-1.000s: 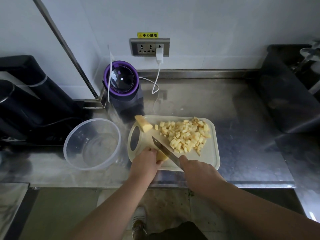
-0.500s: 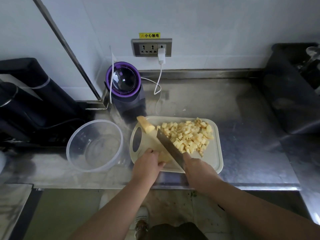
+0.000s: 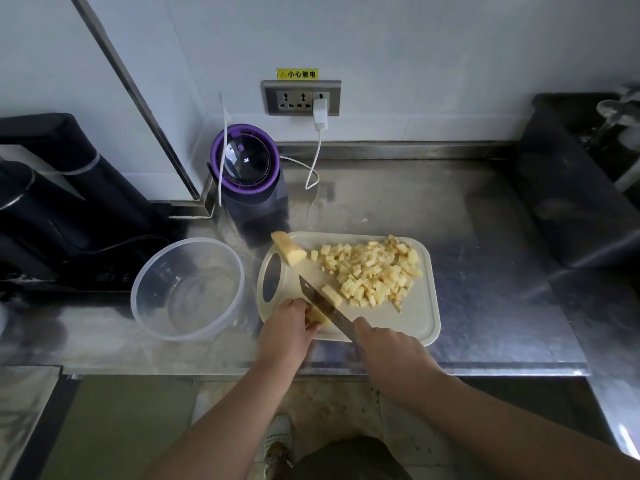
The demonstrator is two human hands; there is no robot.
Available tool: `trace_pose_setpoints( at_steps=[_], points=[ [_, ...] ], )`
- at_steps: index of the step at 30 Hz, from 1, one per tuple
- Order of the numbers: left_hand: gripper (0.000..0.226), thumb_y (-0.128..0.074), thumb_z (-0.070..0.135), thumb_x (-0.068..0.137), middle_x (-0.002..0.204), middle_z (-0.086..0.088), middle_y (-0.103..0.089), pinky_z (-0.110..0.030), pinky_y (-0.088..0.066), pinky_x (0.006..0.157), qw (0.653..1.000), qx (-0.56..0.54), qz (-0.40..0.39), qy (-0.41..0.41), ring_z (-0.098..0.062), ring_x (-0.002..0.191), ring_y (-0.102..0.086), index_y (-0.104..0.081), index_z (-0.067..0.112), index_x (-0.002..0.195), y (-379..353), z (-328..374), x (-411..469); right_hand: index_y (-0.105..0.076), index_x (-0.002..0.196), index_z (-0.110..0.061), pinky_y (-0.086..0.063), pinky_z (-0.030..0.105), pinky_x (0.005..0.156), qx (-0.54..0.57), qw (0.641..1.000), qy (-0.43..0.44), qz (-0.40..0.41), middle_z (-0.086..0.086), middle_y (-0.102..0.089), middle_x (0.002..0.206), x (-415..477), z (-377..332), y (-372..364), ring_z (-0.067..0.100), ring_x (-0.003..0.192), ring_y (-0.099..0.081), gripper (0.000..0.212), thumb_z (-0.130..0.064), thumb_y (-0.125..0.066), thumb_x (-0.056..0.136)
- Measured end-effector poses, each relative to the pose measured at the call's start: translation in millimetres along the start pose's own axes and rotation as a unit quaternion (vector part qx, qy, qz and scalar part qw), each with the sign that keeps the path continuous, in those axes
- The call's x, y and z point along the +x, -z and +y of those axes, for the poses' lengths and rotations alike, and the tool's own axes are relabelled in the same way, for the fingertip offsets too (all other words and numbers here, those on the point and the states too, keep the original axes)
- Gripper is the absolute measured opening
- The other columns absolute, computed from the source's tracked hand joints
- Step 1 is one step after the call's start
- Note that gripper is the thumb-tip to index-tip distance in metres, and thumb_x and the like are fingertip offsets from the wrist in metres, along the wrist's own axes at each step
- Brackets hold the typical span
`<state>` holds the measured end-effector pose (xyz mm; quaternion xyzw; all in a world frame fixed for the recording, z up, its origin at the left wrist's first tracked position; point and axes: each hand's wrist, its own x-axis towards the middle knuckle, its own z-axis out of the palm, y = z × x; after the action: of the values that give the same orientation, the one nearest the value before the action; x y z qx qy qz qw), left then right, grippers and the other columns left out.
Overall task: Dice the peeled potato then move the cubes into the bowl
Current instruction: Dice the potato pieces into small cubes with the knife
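A cream cutting board (image 3: 412,320) lies on the steel counter. My left hand (image 3: 285,332) holds a small piece of potato (image 3: 317,317) at the board's near left edge. My right hand (image 3: 388,348) grips the handle of a knife (image 3: 322,304), whose blade lies against that piece. A heap of potato cubes (image 3: 370,271) covers the board's far right. One larger potato chunk (image 3: 288,252) sits at the board's far left corner. The clear plastic bowl (image 3: 188,289), with nothing in it, stands left of the board.
A purple-rimmed appliance (image 3: 247,174) stands behind the board, with a white cable to the wall socket (image 3: 301,98). Black appliances (image 3: 62,202) fill the left side and a dark bin (image 3: 575,181) the right. The counter edge (image 3: 485,370) runs just below my hands.
The knife blade has shifted along the held potato piece, and a couple of fresh cubes lie beside it. My left hand stays on the piece.
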<state>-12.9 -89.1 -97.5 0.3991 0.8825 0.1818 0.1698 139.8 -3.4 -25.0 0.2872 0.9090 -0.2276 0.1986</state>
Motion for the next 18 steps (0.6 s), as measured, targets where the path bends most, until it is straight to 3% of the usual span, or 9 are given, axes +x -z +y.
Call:
trace_pose_setpoints(
  at_steps=[8,12,15,18],
  points=[
    [0.025,-0.066,0.037,0.087,0.100,0.003,-0.065,-0.026,-0.049,0.078,1.000,-0.002,-0.003,-0.004,-0.015,0.094,-0.063,-0.065,0.017,0.103,-4,-2,3,-0.029,0.141,-0.025,-0.055,0.019,0.078,-0.011,1.000,-0.005,-0.008,-0.005,-0.060,0.110,5,-4,-10,0.012,0.087,-0.064,0.047,-0.023,-0.053,0.101],
    [0.023,-0.066,0.035,0.088,0.099,0.003,-0.063,-0.026,-0.048,0.076,1.000,-0.002,-0.002,-0.010,-0.015,0.091,-0.062,-0.064,0.017,0.103,-3,-2,3,-0.030,0.139,-0.026,-0.051,0.015,0.072,0.000,1.000,-0.017,-0.022,-0.010,-0.051,0.098,14,-3,-14,0.009,0.079,-0.059,0.043,-0.025,-0.052,0.101],
    [0.025,-0.066,0.033,0.088,0.103,0.003,-0.064,-0.028,-0.051,0.081,1.000,-0.015,-0.008,-0.012,-0.014,0.093,-0.062,-0.065,0.019,0.107,-2,-3,2,-0.030,0.138,-0.029,-0.043,0.013,0.068,0.041,0.998,-0.033,-0.021,-0.013,-0.050,0.104,15,6,-10,0.006,0.082,-0.054,0.042,-0.031,-0.050,0.102],
    [0.034,-0.066,0.033,0.088,0.114,0.004,-0.062,-0.031,-0.052,0.089,1.000,-0.005,-0.022,-0.022,-0.015,0.103,-0.060,-0.061,0.020,0.119,0,-3,1,-0.028,0.140,-0.027,-0.045,0.015,0.065,0.068,0.997,-0.047,0.008,-0.011,-0.052,0.104,13,11,-6,0.008,0.081,-0.058,0.043,-0.029,-0.048,0.102]
  ],
)
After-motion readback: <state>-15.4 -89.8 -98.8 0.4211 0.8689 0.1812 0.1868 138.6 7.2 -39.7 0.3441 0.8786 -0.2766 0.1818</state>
